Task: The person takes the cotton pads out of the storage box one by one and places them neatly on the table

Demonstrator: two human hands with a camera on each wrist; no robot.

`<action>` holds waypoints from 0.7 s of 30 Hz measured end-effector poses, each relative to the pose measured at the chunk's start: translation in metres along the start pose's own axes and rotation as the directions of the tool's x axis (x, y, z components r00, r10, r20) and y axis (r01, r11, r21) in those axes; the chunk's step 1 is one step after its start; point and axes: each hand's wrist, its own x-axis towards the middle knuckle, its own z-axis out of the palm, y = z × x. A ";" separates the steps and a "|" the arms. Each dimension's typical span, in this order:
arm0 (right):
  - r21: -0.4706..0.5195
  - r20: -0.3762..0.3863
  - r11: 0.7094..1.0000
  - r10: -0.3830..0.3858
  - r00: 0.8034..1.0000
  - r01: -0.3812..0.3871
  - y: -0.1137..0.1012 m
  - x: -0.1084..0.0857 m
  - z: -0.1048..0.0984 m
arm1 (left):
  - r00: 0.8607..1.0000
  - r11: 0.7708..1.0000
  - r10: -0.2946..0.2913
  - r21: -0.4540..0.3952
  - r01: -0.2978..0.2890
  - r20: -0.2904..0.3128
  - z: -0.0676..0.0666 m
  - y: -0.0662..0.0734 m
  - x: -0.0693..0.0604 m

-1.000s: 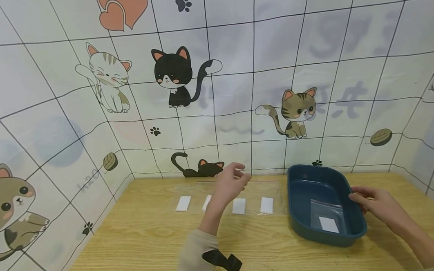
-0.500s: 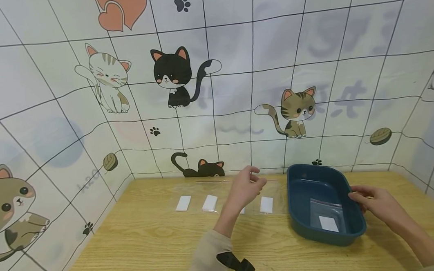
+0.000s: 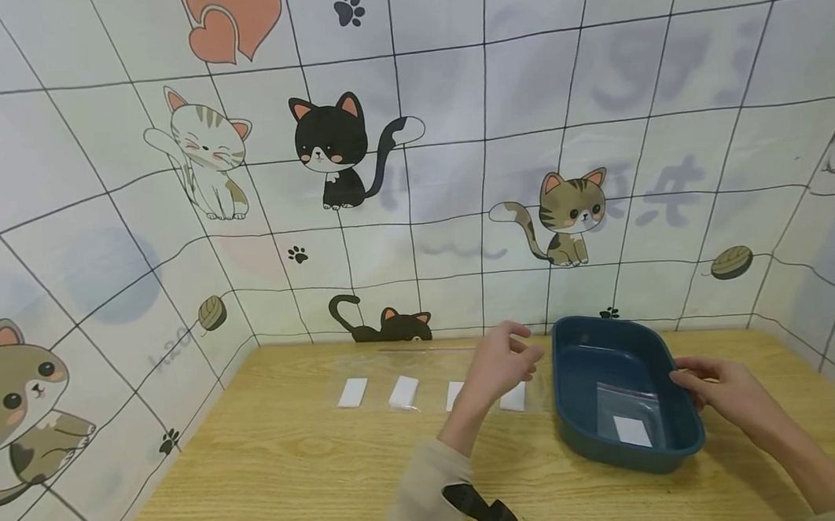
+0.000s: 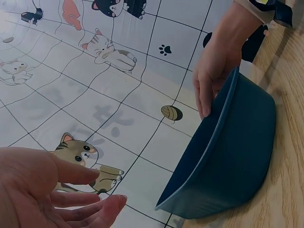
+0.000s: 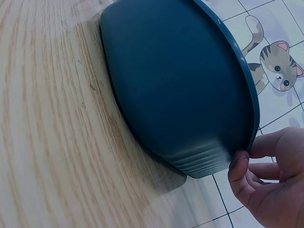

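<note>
In the head view a dark blue plastic basin (image 3: 622, 458) stands at the right of the table. My right hand (image 3: 729, 394) pinches its right rim between thumb and fingers, also plain in the right wrist view. Inside the basin lies a clear zip bag (image 3: 626, 401) with a white card (image 3: 633, 431) in it. My left hand (image 3: 499, 360) hovers left of the basin with loosely bent fingers and holds nothing. Beneath and beside it, clear bags with white cards (image 3: 353, 392) lie in a row; the hand and wrist partly cover the right-hand ones.
The wooden table (image 3: 279, 464) meets a wall sheet (image 3: 452, 243) printed with cats and grid lines along its back edge. A black strap (image 3: 480, 510) is around the left sleeve (image 3: 429, 488).
My left hand has moved right over the row of bags, toward the basin, uncovering the second card from the left. The right hand and the basin stay nearly still.
</note>
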 end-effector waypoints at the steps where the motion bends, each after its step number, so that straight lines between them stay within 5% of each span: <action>1: 0.000 -0.001 1.000 0.000 1.000 0.000 0.000 0.000 0.000 | 1.000 1.000 -0.004 -0.004 0.004 0.003 0.002 0.000 0.000; 21: -0.011 -0.018 1.000 -0.013 1.000 0.013 0.000 -0.002 0.001 | 0.997 0.998 -0.065 -0.011 0.065 0.033 0.037 0.007 0.005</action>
